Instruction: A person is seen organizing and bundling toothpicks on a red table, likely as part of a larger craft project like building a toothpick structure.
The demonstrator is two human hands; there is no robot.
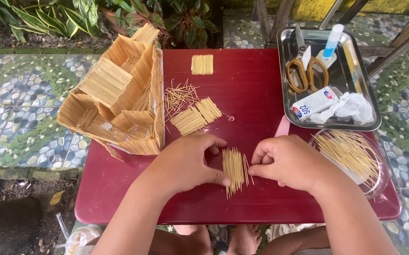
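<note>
A row of thin wooden sticks (235,170) lies side by side on the dark red table (251,94), near its front edge. My left hand (185,163) presses its thumb and fingertips against the row's left side. From the other side, my right hand (287,163) pinches the row with thumb and forefinger. Both hands squeeze the sticks together. Two finished stick panels (196,115) lie further back, beside a loose scatter of sticks (178,94), and a third small panel (202,64) sits near the far edge.
A house model built of sticks (119,101) overhangs the table's left side. At the right, a steel tray (372,113) holds orange-handled scissors (307,71), a glue bottle (332,42), a small box and crumpled tissue. A clear lid (379,184) holds several loose sticks.
</note>
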